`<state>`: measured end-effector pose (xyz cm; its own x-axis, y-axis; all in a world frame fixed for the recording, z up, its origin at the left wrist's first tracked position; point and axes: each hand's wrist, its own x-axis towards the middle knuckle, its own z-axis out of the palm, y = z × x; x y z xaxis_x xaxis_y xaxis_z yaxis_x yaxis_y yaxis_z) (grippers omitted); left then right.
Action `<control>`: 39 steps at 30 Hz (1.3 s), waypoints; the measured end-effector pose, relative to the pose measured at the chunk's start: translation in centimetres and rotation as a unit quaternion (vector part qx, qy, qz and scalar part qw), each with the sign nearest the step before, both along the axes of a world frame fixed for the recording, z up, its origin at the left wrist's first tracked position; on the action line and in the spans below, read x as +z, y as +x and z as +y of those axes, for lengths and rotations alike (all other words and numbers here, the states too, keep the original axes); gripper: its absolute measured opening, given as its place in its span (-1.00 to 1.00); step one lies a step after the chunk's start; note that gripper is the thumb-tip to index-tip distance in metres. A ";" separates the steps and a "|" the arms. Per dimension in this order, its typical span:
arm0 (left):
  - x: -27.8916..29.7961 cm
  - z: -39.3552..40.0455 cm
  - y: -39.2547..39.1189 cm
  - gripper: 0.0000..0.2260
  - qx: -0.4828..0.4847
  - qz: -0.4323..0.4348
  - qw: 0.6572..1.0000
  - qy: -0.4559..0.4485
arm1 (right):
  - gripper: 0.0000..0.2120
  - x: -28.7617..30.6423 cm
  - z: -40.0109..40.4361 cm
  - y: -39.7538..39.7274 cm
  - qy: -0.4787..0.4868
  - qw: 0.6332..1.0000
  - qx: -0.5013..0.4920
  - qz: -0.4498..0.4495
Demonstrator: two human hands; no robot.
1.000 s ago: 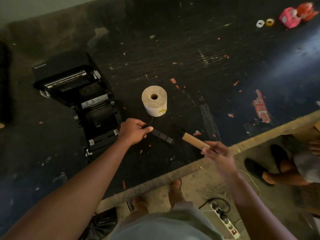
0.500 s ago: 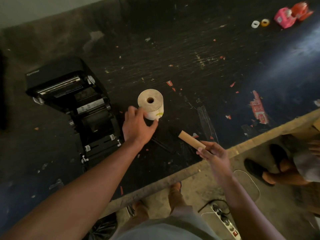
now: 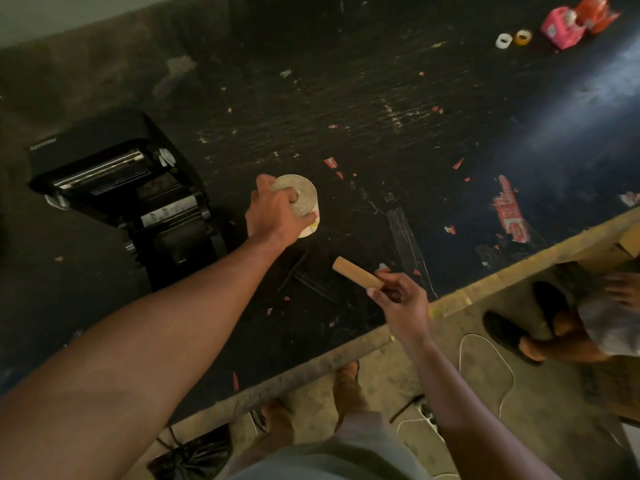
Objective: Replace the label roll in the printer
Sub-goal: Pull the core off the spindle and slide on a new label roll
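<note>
The black label printer (image 3: 131,188) lies on the dark table at the left with its lid swung back and its empty roll bay exposed. Right of it a pale label roll (image 3: 304,199) stands on end. My left hand (image 3: 277,216) grips this roll from above, fingers curled over its top and near side. My right hand (image 3: 398,296) pinches one end of a brown cardboard core tube (image 3: 356,276) above the table's near edge. A thin black spindle (image 3: 301,277) lies on the table between the two hands.
The table's worn front edge (image 3: 485,292) runs diagonally. Two small tape rolls (image 3: 512,39) and pink and orange items (image 3: 575,22) sit at the far right. Another person's sandalled feet (image 3: 512,334) stand on the floor at right. A power strip and cables lie below.
My left hand let go of the black spindle, which now lies on the table, then moved up to the label roll and closed over it. My right hand kept the cardboard tube.
</note>
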<state>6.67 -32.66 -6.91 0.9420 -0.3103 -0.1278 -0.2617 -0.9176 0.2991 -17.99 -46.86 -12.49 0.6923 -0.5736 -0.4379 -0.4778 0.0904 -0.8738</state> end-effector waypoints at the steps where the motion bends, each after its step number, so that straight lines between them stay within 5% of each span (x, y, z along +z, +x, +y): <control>1: 0.0 0.2 0.3 -0.53 0.004 0.005 1.000 -0.014 | -0.70 -0.1 0.4 0.5 -0.031 0.999 0.021 0.015; 5: 0.6 1.7 1.5 -0.51 0.100 0.075 0.987 -0.102 | -0.70 -0.6 1.9 1.9 -0.103 0.991 0.078 0.038; 12: 2.9 5.3 -1.4 -0.68 0.230 0.203 0.883 -0.355 | -0.57 1.4 3.0 3.8 -0.230 0.963 0.116 0.084; 18: 3.9 7.4 -4.6 -0.63 0.250 0.189 0.867 -0.386 | -0.67 9.0 5.4 9.8 -0.292 0.939 0.122 -0.136; 30: 4.2 10.3 -7.1 -0.64 0.261 0.164 0.858 -0.410 | -0.80 10.9 6.8 9.5 -0.285 0.930 0.176 -0.152; 36: 5.3 12.0 -7.1 -0.67 0.296 0.164 0.830 -0.443 | -0.90 5.8 1.7 8.0 -0.260 0.932 0.234 0.094; 39: 6.1 12.6 -7.2 -0.70 0.302 0.169 0.816 -0.463 | -0.82 3.7 1.6 7.7 -0.272 0.913 0.268 0.144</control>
<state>-0.57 -20.02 -0.79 0.9181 0.0872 -0.3867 0.3963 -0.1886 0.8985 -10.30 -45.25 -8.79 0.8387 -0.3722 -0.3976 -0.5426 -0.6338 -0.5512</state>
